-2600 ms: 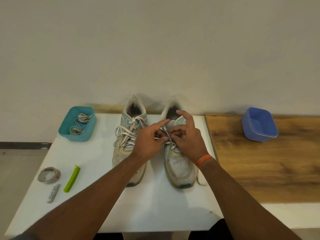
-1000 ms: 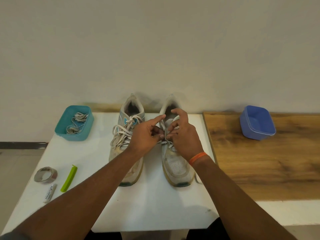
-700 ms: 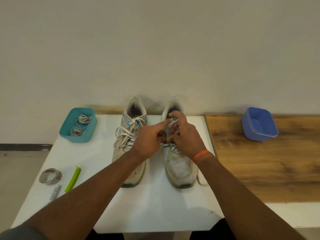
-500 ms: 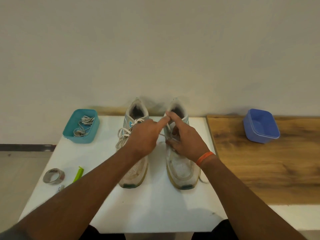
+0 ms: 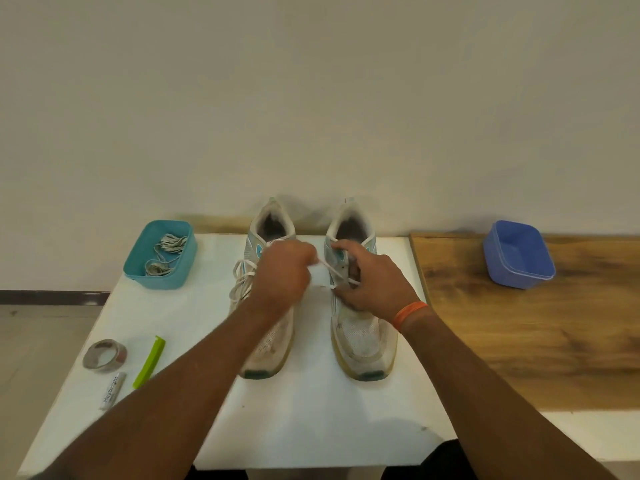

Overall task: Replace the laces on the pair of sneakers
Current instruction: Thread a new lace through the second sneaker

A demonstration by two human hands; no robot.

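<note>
Two worn white mesh sneakers stand on the white table (image 5: 311, 427). The right sneaker (image 5: 360, 327) is steadied under the right hand (image 5: 374, 282), while its flat white lace (image 5: 329, 266) is pinched in the closed left hand (image 5: 282, 271). The lace is best drawn out sideways, slowly, eyelet by eyelet.

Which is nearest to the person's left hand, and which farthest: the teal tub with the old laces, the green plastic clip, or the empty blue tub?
Judged from the head camera, from the left hand:
1. Teal plastic tub holding grey laces, to the hand's left at the table's back corner.
2. Green plastic clip, left and nearer the person, a bit farther than the teal tub.
3. Blue plastic tub, far right on the wooden top.
</note>
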